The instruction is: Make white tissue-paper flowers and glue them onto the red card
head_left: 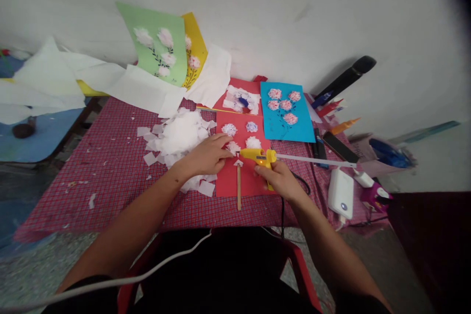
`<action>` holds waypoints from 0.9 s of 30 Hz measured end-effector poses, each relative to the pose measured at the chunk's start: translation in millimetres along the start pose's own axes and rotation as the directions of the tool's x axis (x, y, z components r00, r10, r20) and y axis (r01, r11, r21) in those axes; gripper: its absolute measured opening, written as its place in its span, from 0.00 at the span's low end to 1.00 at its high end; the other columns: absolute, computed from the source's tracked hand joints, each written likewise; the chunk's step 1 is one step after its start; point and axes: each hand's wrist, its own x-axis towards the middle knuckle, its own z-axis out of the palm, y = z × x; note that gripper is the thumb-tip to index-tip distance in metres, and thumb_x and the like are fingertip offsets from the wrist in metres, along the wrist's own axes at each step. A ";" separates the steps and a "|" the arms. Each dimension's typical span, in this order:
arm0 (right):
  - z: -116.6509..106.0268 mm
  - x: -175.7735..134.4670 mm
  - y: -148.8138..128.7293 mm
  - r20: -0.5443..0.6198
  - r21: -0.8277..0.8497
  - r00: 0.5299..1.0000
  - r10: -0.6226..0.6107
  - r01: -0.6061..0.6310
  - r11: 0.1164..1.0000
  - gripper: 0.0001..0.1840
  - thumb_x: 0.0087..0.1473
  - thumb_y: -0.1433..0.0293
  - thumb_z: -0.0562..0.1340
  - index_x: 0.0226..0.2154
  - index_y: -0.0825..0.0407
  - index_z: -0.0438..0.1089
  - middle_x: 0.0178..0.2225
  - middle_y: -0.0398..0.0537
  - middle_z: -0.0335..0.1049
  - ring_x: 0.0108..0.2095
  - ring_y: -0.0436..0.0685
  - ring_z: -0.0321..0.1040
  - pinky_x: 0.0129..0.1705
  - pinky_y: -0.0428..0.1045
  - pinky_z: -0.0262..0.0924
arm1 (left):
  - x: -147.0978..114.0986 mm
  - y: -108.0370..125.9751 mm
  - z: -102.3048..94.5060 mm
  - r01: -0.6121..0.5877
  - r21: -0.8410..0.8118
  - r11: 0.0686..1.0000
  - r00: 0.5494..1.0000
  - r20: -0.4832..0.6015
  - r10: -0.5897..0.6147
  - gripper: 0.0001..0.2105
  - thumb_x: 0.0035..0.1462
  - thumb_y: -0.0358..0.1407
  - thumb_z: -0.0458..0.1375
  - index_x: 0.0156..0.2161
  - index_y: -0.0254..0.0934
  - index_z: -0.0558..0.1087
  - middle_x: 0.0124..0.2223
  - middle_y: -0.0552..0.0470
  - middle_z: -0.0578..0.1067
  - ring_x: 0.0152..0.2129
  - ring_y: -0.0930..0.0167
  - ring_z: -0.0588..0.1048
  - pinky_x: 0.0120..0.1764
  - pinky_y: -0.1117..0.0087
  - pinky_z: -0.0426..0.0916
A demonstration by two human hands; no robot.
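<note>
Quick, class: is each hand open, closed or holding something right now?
Left hand: fingers at a white paper flower; whether it grips anything cannot be told.
Right hand: closed around the yellow glue gun.

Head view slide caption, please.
Right hand holds yellow glue gun over red paper; left hand beside white paper flower.

No word, brand or number can be read with certainty. Near the middle of the frame, the yellow glue gun point(249, 154) bears a small dark label point(260, 158) with print too small to make out; at right, the pale box point(366, 162) shows faint lettering, and the white device point(339, 189) a round dark mark, both illegible.
</note>
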 end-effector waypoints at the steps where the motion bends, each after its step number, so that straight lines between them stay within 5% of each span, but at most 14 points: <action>1: -0.1 -0.1 -1.0 0.001 -0.005 1.000 -0.001 0.001 1.000 0.18 0.55 0.52 0.66 0.26 0.49 0.69 0.18 0.40 0.66 0.18 0.50 0.62 0.21 0.47 0.54 | -0.2 -0.2 0.4 0.002 0.001 1.000 1.000 0.003 -0.002 0.17 0.61 0.27 0.59 0.50 0.42 0.84 0.65 0.43 0.71 0.63 0.55 0.68 0.66 0.48 0.66; 13: -5.1 2.1 7.9 -0.013 -0.041 1.000 -0.010 0.010 0.999 0.18 0.57 0.53 0.65 0.27 0.49 0.68 0.18 0.39 0.65 0.18 0.51 0.63 0.21 0.47 0.54 | 1.0 -2.2 -2.4 -0.036 -0.050 0.998 0.995 -0.098 0.031 0.14 0.57 0.25 0.58 0.41 0.40 0.85 0.61 0.42 0.75 0.61 0.57 0.71 0.64 0.48 0.69; 27: -6.9 -1.1 7.1 -0.012 -0.050 1.000 -0.005 0.005 0.999 0.17 0.57 0.53 0.65 0.28 0.49 0.69 0.19 0.39 0.65 0.18 0.50 0.63 0.21 0.47 0.54 | 0.1 -3.5 3.0 -0.020 0.032 0.999 0.997 -0.075 0.022 0.16 0.61 0.26 0.57 0.51 0.37 0.81 0.61 0.40 0.74 0.60 0.57 0.71 0.63 0.50 0.70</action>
